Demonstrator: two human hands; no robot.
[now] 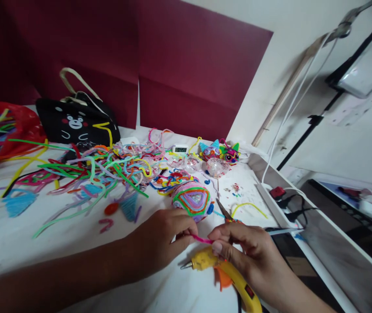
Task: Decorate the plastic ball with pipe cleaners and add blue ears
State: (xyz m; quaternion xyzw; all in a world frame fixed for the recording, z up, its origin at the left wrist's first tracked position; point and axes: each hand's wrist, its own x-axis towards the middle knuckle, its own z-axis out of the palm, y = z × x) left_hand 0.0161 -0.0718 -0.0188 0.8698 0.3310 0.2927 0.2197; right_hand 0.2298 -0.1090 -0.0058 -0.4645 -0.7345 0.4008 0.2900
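A short pink pipe cleaner (pixel 202 239) stretches between my two hands. My left hand (pixel 164 234) pinches one end of it, and my right hand (pixel 246 248) pinches the other between thumb and finger. Below the right hand lies a yellow hot glue gun (pixel 238 280) with an orange trigger, its metal nozzle pointing left. Just beyond the hands sits a ball (pixel 192 199) covered with coiled pipe cleaners in pink, green, orange and purple. Scissors (pixel 224 211) lie behind my right hand, their handles partly hidden by it.
A tangled heap of pipe cleaners (pixel 97 163) spreads over the left of the white table. Behind it are a black bag (pixel 78 119) and a red plastic bag (pixel 25 130). Clear plastic balls (pixel 217 167) and two decorated balls with ears (pixel 229 153) stand at the back. A power strip (pixel 279 204) lies right.
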